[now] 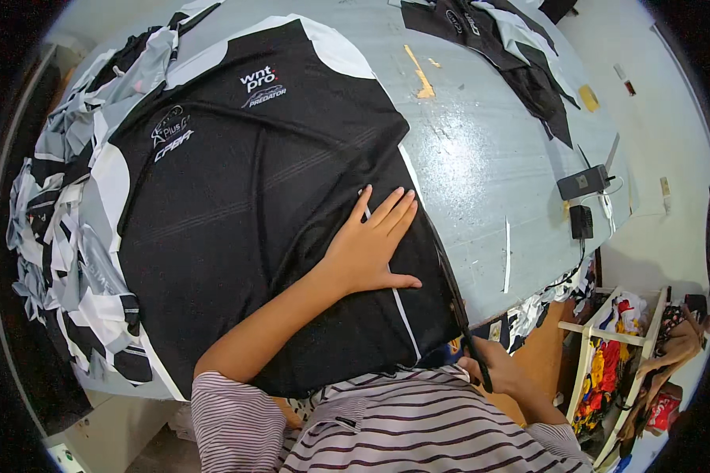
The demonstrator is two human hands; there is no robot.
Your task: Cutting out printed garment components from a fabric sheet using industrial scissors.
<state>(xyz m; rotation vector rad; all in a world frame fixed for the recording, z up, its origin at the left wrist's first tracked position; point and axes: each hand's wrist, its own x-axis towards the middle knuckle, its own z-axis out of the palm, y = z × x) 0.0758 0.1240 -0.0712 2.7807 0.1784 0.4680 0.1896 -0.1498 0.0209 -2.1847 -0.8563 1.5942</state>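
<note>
A large black fabric panel point(197, 292) with white edges and printed logos lies on the grey table point(489, 197). My left hand point(371, 244) lies open on it, fingers spread beside a thin white strip point(404, 319) running down the cloth. At the panel's right edge my right hand point(491, 364) grips a pair of black scissors point(479, 363), whose blades lie along that edge and are partly hard to make out against the cloth.
Piled white, grey and black fabric pieces point(87, 260) line the left. Dark folded pieces point(513, 71) lie at the back right, a black power adapter point(582, 221) and grey device point(580, 181) by the right edge. Below stands a pale rack point(599, 333) of colourful cloth.
</note>
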